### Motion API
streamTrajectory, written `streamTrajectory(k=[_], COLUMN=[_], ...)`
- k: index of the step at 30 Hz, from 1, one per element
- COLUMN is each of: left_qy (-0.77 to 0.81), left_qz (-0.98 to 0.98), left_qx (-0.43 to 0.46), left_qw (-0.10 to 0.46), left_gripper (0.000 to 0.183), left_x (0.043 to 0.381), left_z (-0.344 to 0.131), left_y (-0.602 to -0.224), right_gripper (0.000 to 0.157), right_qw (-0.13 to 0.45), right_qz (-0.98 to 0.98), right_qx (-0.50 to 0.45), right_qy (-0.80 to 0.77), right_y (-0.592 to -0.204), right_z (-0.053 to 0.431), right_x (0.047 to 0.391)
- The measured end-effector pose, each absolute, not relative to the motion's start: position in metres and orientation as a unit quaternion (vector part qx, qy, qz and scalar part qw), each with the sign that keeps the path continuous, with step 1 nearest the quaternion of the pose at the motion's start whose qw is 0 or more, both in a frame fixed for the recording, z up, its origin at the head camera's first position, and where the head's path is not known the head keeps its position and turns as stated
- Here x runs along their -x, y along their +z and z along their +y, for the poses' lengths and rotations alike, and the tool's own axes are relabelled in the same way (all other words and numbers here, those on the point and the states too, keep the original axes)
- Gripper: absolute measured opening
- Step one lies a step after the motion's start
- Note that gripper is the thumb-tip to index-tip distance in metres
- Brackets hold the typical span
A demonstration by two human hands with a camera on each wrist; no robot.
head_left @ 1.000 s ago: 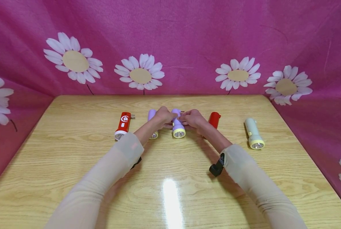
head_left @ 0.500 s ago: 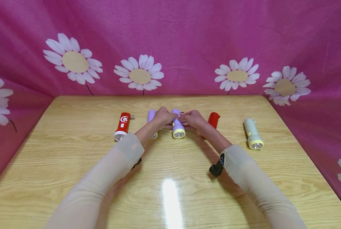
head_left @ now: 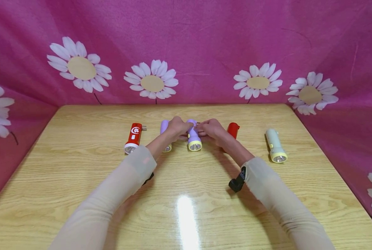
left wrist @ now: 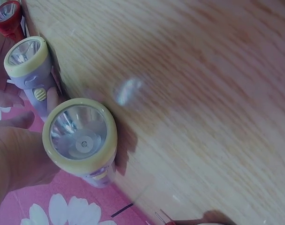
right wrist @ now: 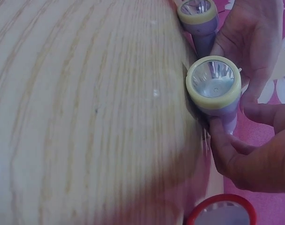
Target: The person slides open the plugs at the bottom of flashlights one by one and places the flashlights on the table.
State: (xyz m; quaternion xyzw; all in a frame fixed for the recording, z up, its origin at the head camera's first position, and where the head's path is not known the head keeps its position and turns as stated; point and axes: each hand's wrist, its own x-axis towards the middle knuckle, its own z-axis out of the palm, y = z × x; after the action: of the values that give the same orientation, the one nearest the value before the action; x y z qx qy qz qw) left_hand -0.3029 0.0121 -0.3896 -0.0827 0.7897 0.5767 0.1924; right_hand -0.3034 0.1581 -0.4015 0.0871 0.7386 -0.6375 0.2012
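Observation:
Both hands hold one purple flashlight (head_left: pixel 193 136) with a pale yellow rim, lying near the back of the table with its lens facing the person. My left hand (head_left: pixel 176 127) grips it from the left, thumb over its body. From the right, my right hand (head_left: pixel 213 129) pinches the same flashlight, its fingertips low along the side in the right wrist view. A short metal plug pin juts out by the right fingertips. Another purple flashlight (left wrist: pixel 80 136) lies left of it, partly hidden behind the left hand and forearm in the head view.
A red flashlight (head_left: pixel 133 138) with a white rim and side plug pins lies at the left. Right of the hands is a plain red flashlight (head_left: pixel 233 130), partly covered by the right forearm. A pale green flashlight (head_left: pixel 275 145) lies farther right. A flowered pink cloth (head_left: pixel 201 52) hangs behind the table.
Both hands keep their hold on the middle purple flashlight, nearly still. The visible plug pin shows slightly less beside the right fingertips. The other flashlights stay in place.

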Motion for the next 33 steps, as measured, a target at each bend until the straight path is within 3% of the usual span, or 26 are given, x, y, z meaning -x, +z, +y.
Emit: streamTrajectory(k=[6,15,33], left_qy=[0.570,0.582,0.571], left_qz=[0.800,0.798,0.808], left_qx=[0.086,0.072,0.067], left_qw=[0.168,0.135,0.126], left_gripper=[0.024,0.026,0.027], left_x=[0.305,0.305,0.302], left_z=[0.010,0.007,0.013], left_y=[-0.389,-0.385,-0.382], right_gripper=[0.035,0.035,0.035], right_qw=[0.195,0.191,0.182], right_qz=[0.734,0.734,0.744], right_qx=[-0.086,-0.088,-0.088], right_qy=[-0.644,-0.645,-0.637], right_y=[-0.397,-0.391,-0.385], right_z=[0.160,0.167,0.181], right_x=[0.303,0.302,0.299])
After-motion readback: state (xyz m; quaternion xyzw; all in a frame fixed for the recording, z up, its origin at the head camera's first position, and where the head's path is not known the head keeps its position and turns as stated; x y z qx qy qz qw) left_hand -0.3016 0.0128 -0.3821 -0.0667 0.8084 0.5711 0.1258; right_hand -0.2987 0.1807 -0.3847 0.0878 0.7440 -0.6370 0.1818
